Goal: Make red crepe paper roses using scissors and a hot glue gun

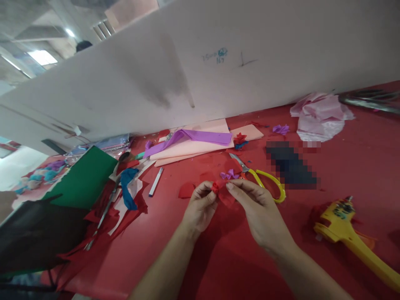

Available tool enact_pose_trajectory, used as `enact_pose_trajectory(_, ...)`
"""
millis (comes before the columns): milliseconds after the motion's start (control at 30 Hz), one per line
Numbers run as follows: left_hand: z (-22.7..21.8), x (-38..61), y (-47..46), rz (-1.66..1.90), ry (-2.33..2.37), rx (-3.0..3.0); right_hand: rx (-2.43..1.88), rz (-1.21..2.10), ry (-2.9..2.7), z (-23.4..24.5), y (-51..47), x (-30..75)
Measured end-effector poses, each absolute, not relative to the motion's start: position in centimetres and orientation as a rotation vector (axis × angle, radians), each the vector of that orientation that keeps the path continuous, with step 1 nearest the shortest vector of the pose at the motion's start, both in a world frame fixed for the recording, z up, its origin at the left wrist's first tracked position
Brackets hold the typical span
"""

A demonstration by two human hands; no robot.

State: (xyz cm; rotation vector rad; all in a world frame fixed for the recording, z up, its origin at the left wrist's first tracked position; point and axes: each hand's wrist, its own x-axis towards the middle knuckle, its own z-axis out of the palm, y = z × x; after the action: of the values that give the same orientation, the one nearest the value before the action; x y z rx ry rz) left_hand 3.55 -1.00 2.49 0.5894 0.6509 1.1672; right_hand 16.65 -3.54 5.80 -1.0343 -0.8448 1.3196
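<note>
My left hand (200,206) and my right hand (258,208) meet over the red table, both pinching a small rolled piece of red paper (218,189). The left fingers curl around the tight rolled end. The right fingertips press the loose red petal part hanging below. A small purple paper bow (229,174) lies just beyond the fingers, and yellow-handled scissors (261,178) lie right behind my right hand.
A yellow glue gun (346,229) lies at the right. Pink and purple paper sheets (195,143) sit at the back by a white board (200,71). Green and black sheets (84,177), red scraps and long metal scissors (108,204) crowd the left. Crumpled pink tissue (318,116) sits far right.
</note>
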Motion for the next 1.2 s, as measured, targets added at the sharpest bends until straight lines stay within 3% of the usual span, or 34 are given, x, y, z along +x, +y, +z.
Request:
enact_pose_trajectory(733, 2.4, 4.0, -1.1, 1.264, 0.742, 0.638, -1.103, 1.237, -0.736, 4.5, -2.9, 16.6)
enact_pose_trajectory(1200, 2.6, 4.9, -2.0, 1.336, 0.727, 0.606, -0.976, 1.401, -0.492, 5.6, -2.8, 16.3)
